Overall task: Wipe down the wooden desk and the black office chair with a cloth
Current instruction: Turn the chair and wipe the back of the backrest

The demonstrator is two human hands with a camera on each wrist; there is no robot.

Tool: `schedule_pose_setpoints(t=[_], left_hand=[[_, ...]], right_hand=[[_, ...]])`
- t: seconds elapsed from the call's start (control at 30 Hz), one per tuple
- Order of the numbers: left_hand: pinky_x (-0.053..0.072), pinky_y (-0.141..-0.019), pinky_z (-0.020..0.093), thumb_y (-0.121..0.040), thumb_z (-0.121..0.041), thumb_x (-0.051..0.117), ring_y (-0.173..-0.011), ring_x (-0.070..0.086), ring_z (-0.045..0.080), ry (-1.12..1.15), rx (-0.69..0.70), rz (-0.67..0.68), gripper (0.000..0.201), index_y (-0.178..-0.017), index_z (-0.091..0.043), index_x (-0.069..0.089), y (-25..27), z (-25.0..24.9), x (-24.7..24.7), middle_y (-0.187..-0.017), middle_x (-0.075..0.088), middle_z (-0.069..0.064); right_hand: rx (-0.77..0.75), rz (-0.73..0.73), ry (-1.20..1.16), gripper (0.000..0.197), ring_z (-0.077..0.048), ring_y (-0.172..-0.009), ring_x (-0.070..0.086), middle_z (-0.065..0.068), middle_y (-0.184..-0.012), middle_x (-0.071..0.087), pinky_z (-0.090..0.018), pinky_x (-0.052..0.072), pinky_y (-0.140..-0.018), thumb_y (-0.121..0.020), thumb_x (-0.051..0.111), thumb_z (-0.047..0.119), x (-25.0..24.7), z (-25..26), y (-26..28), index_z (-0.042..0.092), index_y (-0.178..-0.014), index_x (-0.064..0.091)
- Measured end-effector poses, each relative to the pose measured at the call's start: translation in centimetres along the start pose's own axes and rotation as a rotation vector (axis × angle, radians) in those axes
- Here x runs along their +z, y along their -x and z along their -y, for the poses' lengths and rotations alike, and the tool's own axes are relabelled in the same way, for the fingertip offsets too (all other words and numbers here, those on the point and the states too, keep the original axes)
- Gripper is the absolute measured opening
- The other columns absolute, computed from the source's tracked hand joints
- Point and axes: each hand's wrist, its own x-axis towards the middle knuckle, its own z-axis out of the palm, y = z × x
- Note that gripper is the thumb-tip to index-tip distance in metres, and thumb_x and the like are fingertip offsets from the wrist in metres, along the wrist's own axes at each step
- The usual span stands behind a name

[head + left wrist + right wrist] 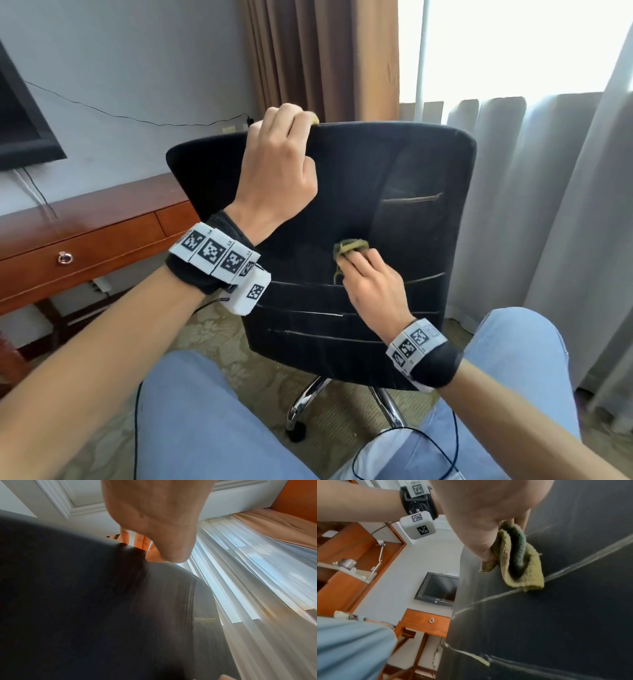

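Observation:
The black office chair (394, 212) shows me the rear of its backrest, worn with pale torn seams. My left hand (279, 161) grips the top edge of the backrest (102, 595), fingers curled over to the far side. My right hand (371, 284) holds a bunched yellow-green cloth (349, 248) and presses it against the middle of the backrest. In the right wrist view the cloth (520, 562) is folded under my fingers, flat on the black fabric (556, 615). The wooden desk (85, 236) stands to the left, behind the chair.
A dark screen (20, 137) hangs on the wall above the desk, with a thin cable running along the wall. Brown and white curtains (548, 205) cover the window behind the chair. My knees in blue trousers (212, 421) are below, over patterned carpet and the chrome chair base (308, 397).

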Motion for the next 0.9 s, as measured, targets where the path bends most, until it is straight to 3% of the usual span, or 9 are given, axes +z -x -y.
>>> schedule_pose_setpoints(t=[0.1, 0.23, 0.37, 0.47, 0.57, 0.7, 0.83, 0.9], left_hand=[[0.042, -0.087, 0.039, -0.078, -0.004, 0.043, -0.105, 0.054, 0.030, 0.001, 0.000, 0.008, 0.045, -0.118, -0.006, 0.063, 0.2, 0.1, -0.1, -0.117, 0.061, 0.009], [0.041, -0.088, 0.039, -0.078, -0.004, 0.046, -0.106, 0.053, 0.030, -0.010, -0.009, 0.010, 0.045, -0.120, -0.006, 0.062, 0.5, 0.4, 0.0, -0.118, 0.060, 0.010], [0.041, -0.087, 0.040, -0.078, -0.007, 0.043, -0.104, 0.053, 0.032, 0.003, -0.026, 0.015, 0.044, -0.118, -0.005, 0.061, 0.4, 0.6, -0.2, -0.116, 0.060, 0.011], [0.042, -0.087, 0.041, -0.079, -0.007, 0.043, -0.104, 0.053, 0.032, 0.002, -0.035, 0.017, 0.044, -0.118, -0.005, 0.061, 0.5, 0.9, -0.1, -0.116, 0.060, 0.012], [0.043, -0.086, 0.043, -0.079, -0.006, 0.043, -0.103, 0.053, 0.033, 0.005, -0.038, 0.015, 0.042, -0.116, -0.004, 0.062, 0.3, 1.0, 0.0, -0.115, 0.060, 0.013], [0.045, -0.085, 0.044, -0.078, -0.006, 0.041, -0.100, 0.054, 0.034, 0.019, -0.037, 0.024, 0.042, -0.114, -0.003, 0.062, 0.1, 0.7, -0.1, -0.112, 0.060, 0.013], [0.045, -0.084, 0.044, -0.078, -0.005, 0.042, -0.100, 0.053, 0.034, 0.002, -0.024, 0.031, 0.041, -0.114, -0.004, 0.061, 0.2, 0.9, -0.4, -0.112, 0.060, 0.013], [0.045, -0.084, 0.045, -0.078, -0.005, 0.042, -0.101, 0.053, 0.034, 0.002, -0.018, 0.038, 0.041, -0.115, -0.004, 0.061, 0.4, 0.8, -0.6, -0.113, 0.060, 0.013]], right_hand=[[0.101, -0.015, -0.144, 0.025, -0.018, -0.103, 0.059, 0.004, -0.113, 0.071, -0.034, 0.059, -0.069, -0.091, 0.072, 0.010, -1.9, 0.6, -1.0, 0.012, -0.115, 0.074], [0.078, -0.376, -0.173, 0.020, -0.023, -0.110, 0.064, -0.002, -0.118, 0.073, -0.028, 0.057, -0.090, -0.095, 0.068, 0.005, -7.7, 0.1, -6.1, 0.008, -0.112, 0.078], [0.159, -0.492, -0.135, 0.020, -0.021, -0.109, 0.063, 0.004, -0.119, 0.073, -0.026, 0.056, -0.082, -0.098, 0.063, 0.012, -11.8, -1.9, -11.1, 0.012, -0.112, 0.078], [0.186, -0.409, -0.036, 0.023, -0.018, -0.108, 0.060, 0.008, -0.120, 0.071, -0.026, 0.053, -0.075, -0.100, 0.059, 0.017, -11.7, -2.7, -11.6, 0.015, -0.116, 0.076], [0.144, -0.359, 0.059, 0.020, -0.018, -0.099, 0.059, 0.006, -0.108, 0.071, -0.026, 0.053, -0.067, -0.100, 0.058, 0.011, -9.7, -2.5, -9.7, 0.014, -0.111, 0.076], [0.079, -0.111, 0.079, 0.023, -0.022, -0.093, 0.059, 0.002, -0.101, 0.067, -0.034, 0.055, -0.068, -0.099, 0.054, 0.004, -4.9, -1.3, -4.0, 0.012, -0.110, 0.073], [0.101, 0.153, 0.005, 0.019, -0.020, -0.096, 0.056, 0.003, -0.099, 0.066, -0.033, 0.056, -0.061, -0.087, 0.071, 0.005, -1.5, 0.5, 1.5, 0.012, -0.105, 0.073], [0.174, 0.200, -0.081, 0.021, -0.017, -0.099, 0.054, 0.006, -0.102, 0.068, -0.034, 0.057, -0.057, -0.084, 0.075, 0.005, -2.1, 0.9, 1.9, 0.015, -0.102, 0.075]])
